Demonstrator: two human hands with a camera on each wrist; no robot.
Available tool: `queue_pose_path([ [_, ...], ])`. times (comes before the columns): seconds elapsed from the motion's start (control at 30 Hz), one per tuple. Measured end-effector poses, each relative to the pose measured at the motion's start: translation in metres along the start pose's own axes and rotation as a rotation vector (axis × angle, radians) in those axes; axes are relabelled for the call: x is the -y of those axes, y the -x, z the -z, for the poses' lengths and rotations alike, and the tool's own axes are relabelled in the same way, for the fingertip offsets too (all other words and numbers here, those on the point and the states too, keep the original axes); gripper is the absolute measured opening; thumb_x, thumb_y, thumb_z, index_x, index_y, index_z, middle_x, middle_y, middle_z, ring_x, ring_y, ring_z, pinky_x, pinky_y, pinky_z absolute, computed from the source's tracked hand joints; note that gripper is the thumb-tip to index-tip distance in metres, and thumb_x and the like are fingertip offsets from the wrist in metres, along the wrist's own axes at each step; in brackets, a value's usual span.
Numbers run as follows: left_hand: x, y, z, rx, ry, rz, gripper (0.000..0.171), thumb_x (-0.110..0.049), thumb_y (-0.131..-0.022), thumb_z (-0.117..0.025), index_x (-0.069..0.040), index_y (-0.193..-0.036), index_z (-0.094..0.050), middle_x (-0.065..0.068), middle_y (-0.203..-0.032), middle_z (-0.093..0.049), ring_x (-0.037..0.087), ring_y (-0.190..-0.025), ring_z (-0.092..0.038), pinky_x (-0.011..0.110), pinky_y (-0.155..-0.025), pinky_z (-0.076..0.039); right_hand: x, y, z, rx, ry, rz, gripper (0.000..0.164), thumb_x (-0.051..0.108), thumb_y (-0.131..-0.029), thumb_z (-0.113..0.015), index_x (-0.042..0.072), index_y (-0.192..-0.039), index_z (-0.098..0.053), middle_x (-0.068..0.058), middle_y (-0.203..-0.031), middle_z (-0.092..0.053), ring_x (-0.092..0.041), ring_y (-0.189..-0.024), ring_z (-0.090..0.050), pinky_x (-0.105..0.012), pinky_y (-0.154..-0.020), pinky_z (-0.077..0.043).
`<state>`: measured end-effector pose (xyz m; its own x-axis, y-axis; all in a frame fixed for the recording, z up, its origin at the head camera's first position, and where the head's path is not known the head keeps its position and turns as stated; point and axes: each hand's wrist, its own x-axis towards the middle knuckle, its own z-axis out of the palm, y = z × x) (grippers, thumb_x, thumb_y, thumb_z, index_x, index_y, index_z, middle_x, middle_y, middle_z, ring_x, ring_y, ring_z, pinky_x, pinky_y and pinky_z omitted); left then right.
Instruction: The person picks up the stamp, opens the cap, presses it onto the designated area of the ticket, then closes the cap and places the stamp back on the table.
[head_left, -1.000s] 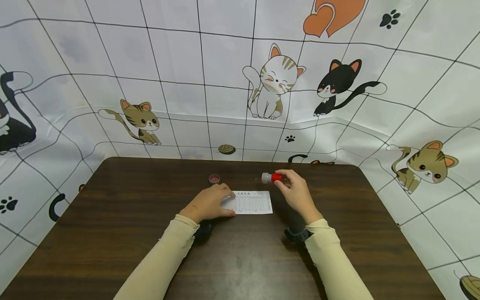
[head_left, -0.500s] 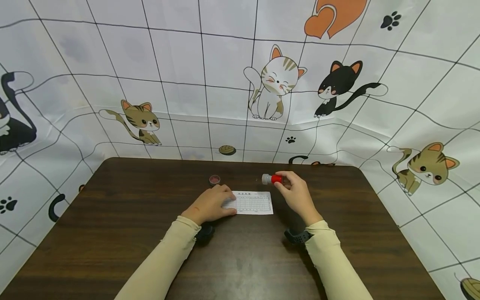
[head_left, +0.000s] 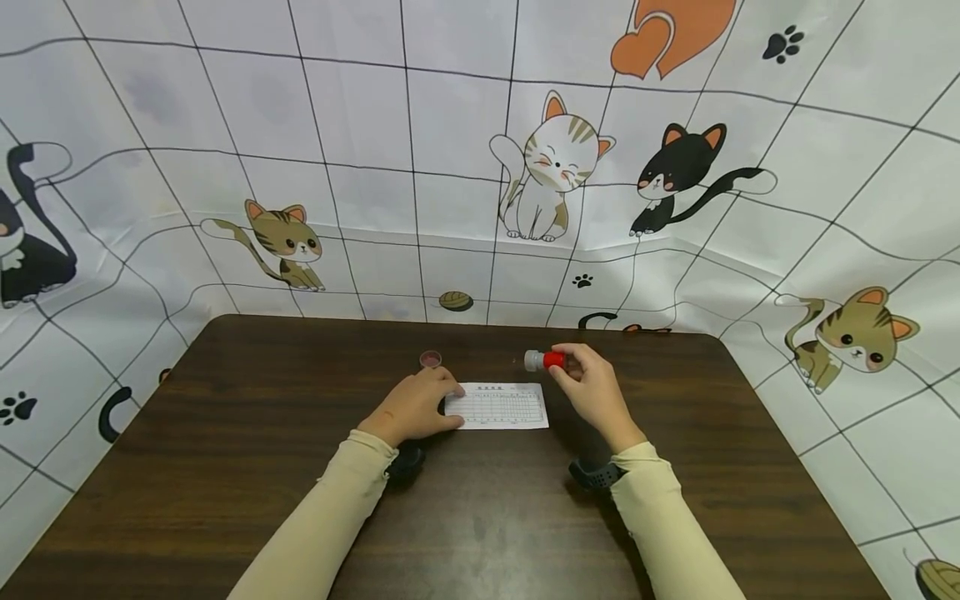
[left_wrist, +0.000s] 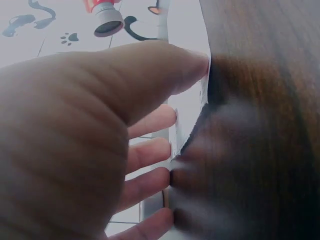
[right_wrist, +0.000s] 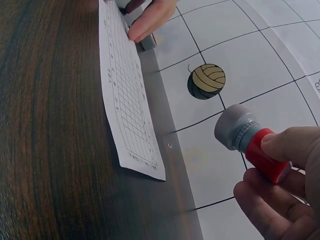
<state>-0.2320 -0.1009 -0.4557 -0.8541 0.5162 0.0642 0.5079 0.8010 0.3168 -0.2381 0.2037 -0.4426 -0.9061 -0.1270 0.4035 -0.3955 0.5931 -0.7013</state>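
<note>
A small slip of paper [head_left: 501, 407] printed with a table grid lies on the brown table. My left hand [head_left: 414, 407] rests at its left end, thumb at the near edge and fingertips toward the far one; the left wrist view has the thumb [left_wrist: 185, 70] pressing on the paper beside a torn edge. To the right, my right hand [head_left: 596, 392] pinches a round stamp [right_wrist: 267, 155] by its red handle, between thumb and fingers. The stamp is held sideways above the table, its grey, see-through end pointing left, beyond the paper's far right corner.
A small round tub [head_left: 431, 359] with a reddish inside stands just beyond my left hand. The dark wood table [head_left: 225, 467] ends at a white sheet [head_left: 360, 200] printed with cats and grid lines. Dark straps [head_left: 596, 473] sit at both wrists.
My left hand has shifted slightly left, uncovering more of the paper's left end. The right hand keeps the stamp in nearly the same place.
</note>
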Motion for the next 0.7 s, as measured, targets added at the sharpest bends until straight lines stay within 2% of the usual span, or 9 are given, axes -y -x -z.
queue_pose_path([
  [0.43, -0.0064, -0.0012, -0.0053, -0.007, 0.032, 0.004, 0.045, -0.042, -0.092, -0.079, -0.015, -0.128, -0.073, 0.006, -0.134, -0.063, 0.028, -0.127, -0.058, 0.053, -0.111, -0.043, -0.0015, 0.0002, 0.0003, -0.008, -0.041, -0.063, 0.034, 0.004, -0.093, -0.076, -0.001, -0.125, -0.065, -0.019, -0.112, -0.072, -0.031, -0.096, -0.073, -0.046, -0.089, -0.060],
  [0.7, -0.0050, -0.0015, -0.0095, -0.005, 0.028, -0.001, 0.048, -0.043, -0.095, -0.075, -0.015, -0.134, -0.070, 0.009, -0.147, -0.058, 0.028, -0.137, -0.053, 0.048, -0.114, -0.042, -0.0030, -0.0007, -0.0004, -0.011, -0.049, -0.057, 0.029, 0.004, -0.093, -0.076, 0.001, -0.120, -0.066, -0.018, -0.109, -0.072, -0.029, -0.093, -0.073, -0.045, -0.089, -0.060],
])
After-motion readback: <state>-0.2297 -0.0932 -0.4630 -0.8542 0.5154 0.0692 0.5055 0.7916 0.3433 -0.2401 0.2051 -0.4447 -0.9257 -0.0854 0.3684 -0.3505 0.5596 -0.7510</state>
